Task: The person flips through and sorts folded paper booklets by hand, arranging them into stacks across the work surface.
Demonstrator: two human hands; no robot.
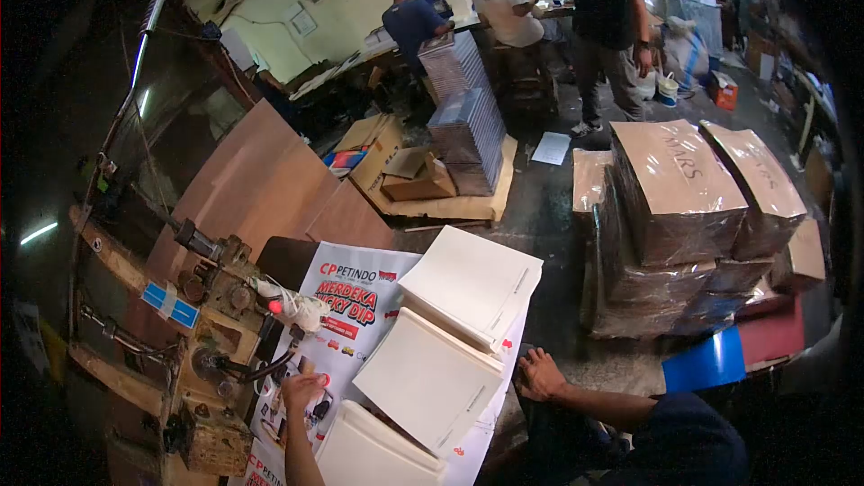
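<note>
My left hand [301, 390] is at the left side of the printed sheet [346, 306], beside the machine [211, 342]. Its fingers are bent together; whatever they may hold is too small to make out. To its right lie stacks of cream-coloured paper: a far stack [472, 279], a middle stack [432, 378] and a near stack [373, 450] cut off by the lower frame edge. My right hand [543, 375] rests on a dark surface just right of the stacks, fingers spread, holding nothing.
Plastic-wrapped bundles [679, 180] stand on the right, near a blue sheet [706, 362]. Tall stacks [463, 126] and cardboard boxes [418, 175] stand ahead. A wooden board [243, 180] leans behind the machine. Several people [607, 27] are at the back.
</note>
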